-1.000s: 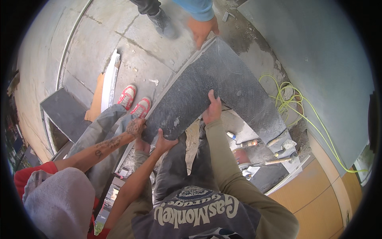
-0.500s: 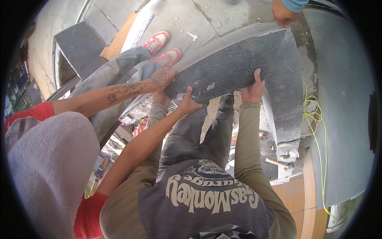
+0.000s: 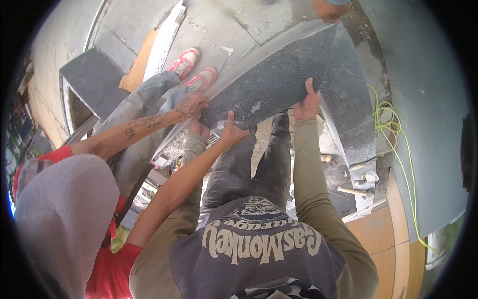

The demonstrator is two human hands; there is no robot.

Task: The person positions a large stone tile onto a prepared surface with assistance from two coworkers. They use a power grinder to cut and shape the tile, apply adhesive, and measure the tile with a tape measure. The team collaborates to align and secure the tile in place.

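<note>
Head view shows a large dark granite slab (image 3: pixel 294 79) held up over the paved floor (image 3: pixel 219 25), tilted, its near edge just above the person's knees. The right hand (image 3: pixel 307 102) grips that near edge, fingers curled under and thumb up on the top face, while the left hand (image 3: pixel 198 128) sits under the edge, its fingers hidden, so their state cannot be told. A co-worker's tattooed hand (image 3: pixel 191 104) and other hand (image 3: pixel 232 132) clasp the same edge; a yellow cord (image 3: pixel 393 129) trails beside.
</note>
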